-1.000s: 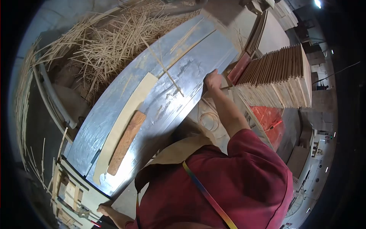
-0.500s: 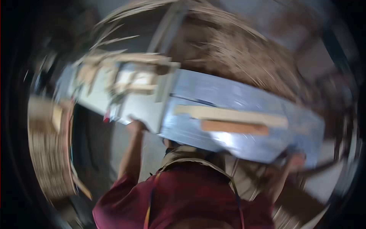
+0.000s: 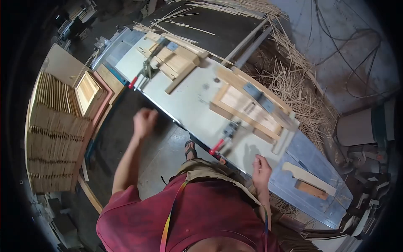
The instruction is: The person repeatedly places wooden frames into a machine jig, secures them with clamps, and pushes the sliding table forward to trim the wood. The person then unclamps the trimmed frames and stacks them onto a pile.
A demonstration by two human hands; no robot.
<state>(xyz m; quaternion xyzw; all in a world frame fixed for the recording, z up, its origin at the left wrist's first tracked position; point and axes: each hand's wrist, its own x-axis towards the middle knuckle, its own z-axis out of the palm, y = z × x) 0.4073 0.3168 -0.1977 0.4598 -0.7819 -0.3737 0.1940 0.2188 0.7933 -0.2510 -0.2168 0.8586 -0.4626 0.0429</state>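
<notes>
My left hand point(image 3: 145, 122) hangs in the air off the near side of the table, slightly blurred, its fingers curled with nothing seen in them. Close to the front edge of a white board point(image 3: 176, 94), my right hand point(image 3: 262, 171) has its fingers loosely stretched and holds nothing. Beyond that hand, a wooden jig point(image 3: 247, 107) with a light wood panel is fixed on the board. A toggle clamp with a red handle point(image 3: 217, 147) stands before it. Farther left is a second wooden jig point(image 3: 178, 61) with its own red-handled clamp point(image 3: 133, 82).
On the grey metal table point(image 3: 300, 201) at right lie a pale wood strip point(image 3: 308, 177) and a brown block point(image 3: 311, 189). Tall stacks of wood pieces point(image 3: 54, 126) rise at left. Thin offcuts point(image 3: 289, 80) heap behind the table. Cables point(image 3: 365, 54) hang on the wall.
My view has swung toward the left, showing more of the white board. My left hand has come off the board's edge. My right hand has moved from the metal table's far end to the board.
</notes>
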